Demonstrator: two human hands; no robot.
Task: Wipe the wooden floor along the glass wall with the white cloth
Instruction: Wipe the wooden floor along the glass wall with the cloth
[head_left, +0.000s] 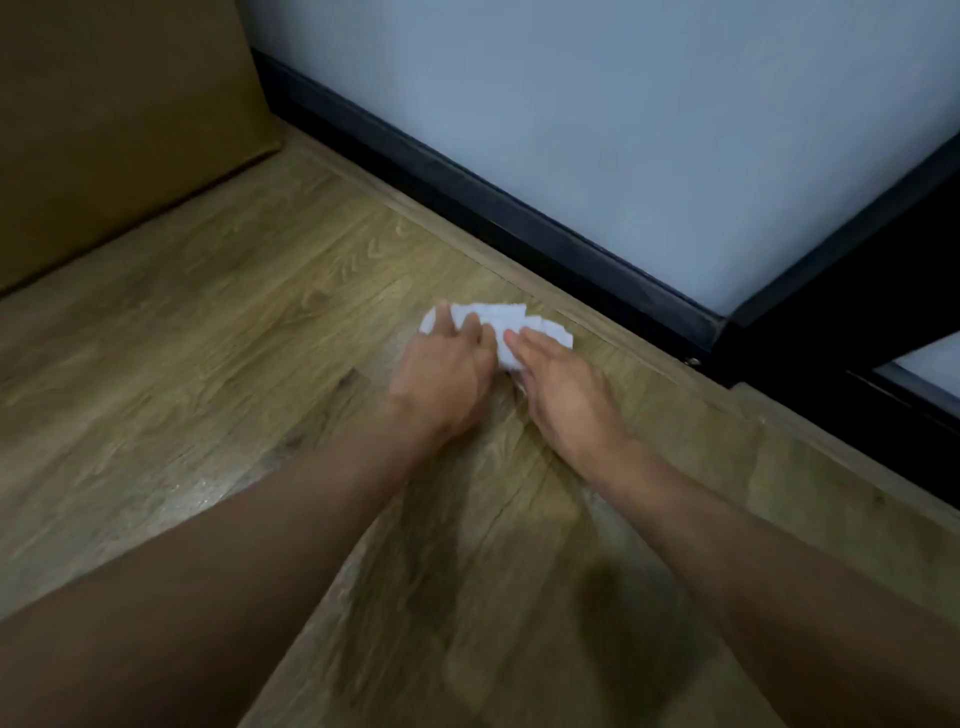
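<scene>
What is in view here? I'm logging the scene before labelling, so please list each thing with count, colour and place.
white cloth: one, white, crumpled on the floor near the glass wall, under both hands.
wooden floor: one, light brown planks, fills the lower and left part of the view; a shiny patch shows left of the left forearm.
glass wall: frosted pale blue-grey panel, upper right.
black frame: one, black, runs along the foot of the glass wall and up at the right.
brown panel: one, tan, upper left; what it is cannot be told.
left hand: one, bare, palm down on the cloth's left part.
right hand: one, bare, fingers on the cloth's right part.
</scene>
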